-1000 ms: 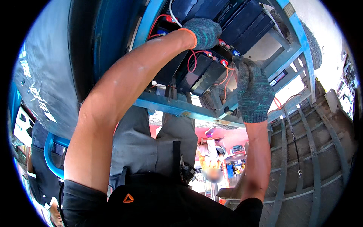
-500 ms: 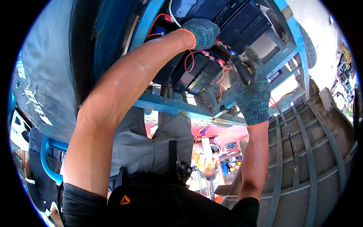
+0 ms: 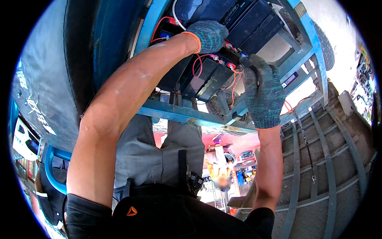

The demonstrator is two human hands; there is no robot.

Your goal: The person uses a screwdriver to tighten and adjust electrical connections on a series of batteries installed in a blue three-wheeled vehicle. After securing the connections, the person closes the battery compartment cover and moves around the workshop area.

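Note:
Dark batteries (image 3: pixel 250 26) with red and blue terminals sit inside a blue metal frame (image 3: pixel 183 113), joined by red, orange and white wires. My left hand (image 3: pixel 209 36), in a dark green knit glove with an orange cuff, is curled over the batteries beside a red terminal (image 3: pixel 227 45); its fingertips are hidden, so what it holds cannot be seen. My right hand (image 3: pixel 262 91), gloved too, is closed round a dark-handled tool (image 3: pixel 246 62) at a blue terminal (image 3: pixel 242 54), right of my left hand. The tool is mostly covered by the glove.
A dark padded panel (image 3: pixel 51 91) rises at left, above a blue tubular bar (image 3: pixel 49 165). A metal tread-plate platform (image 3: pixel 322 167) with ribs is at right. Tyres (image 3: pixel 324 47) show behind the frame. Another person (image 3: pixel 219 167) appears in the bright gap beyond my legs.
My right hand moved down, exposing more of the tool half a second ago, then came back up toward the blue terminal. My left hand shifted slightly left.

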